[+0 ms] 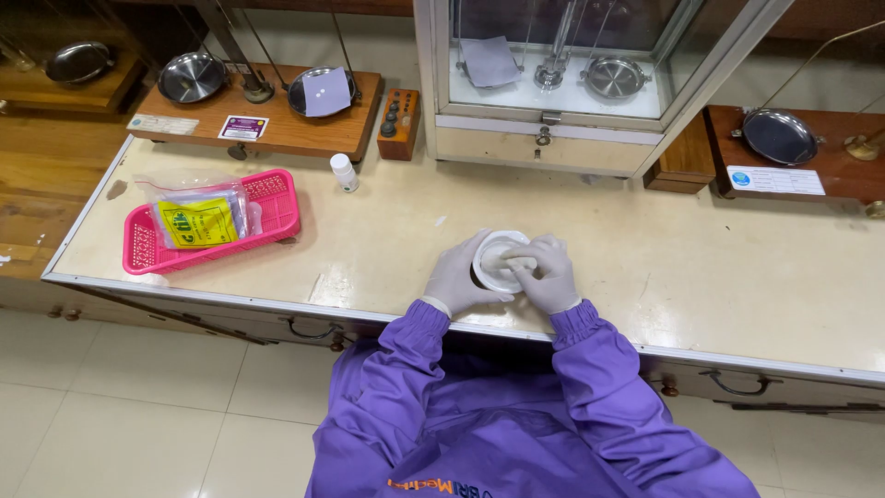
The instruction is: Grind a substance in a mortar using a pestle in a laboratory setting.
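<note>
The head view looks down on a pale table (645, 267) where a person in a purple coat and white gloves works at the near edge. Far to the left of the hands lies a pink basket (277, 198) with a plastic bag (198, 219) of yellow packets inside. Behind it, further from the hands, a wooden balance (267, 124) stands with two steel pans, and a lilac paper lies on the pan nearer to the hands. A small white bottle (344, 172) stands up-left of the hands, just in front of a wooden block of weights (399, 112).

The left hand (459, 275) curls around the left side of a small white dish (499, 262), which rests on the table close to the near edge; its grip is closed on the dish wall and steadies it. The right hand (550, 274) lies over the right part of the dish with its fingers reaching inside. It seems to press or rub something white there, but I cannot tell whether its grip holds a tool, because the fingers cover it. I judge the step in hand is working the contents inside the dish, and the next move asks the left hand for a steady hold while the right one presses.

Straight behind the hands stands a glass-cased balance (553, 138), and far to the right is another wooden balance (784, 148).
</note>
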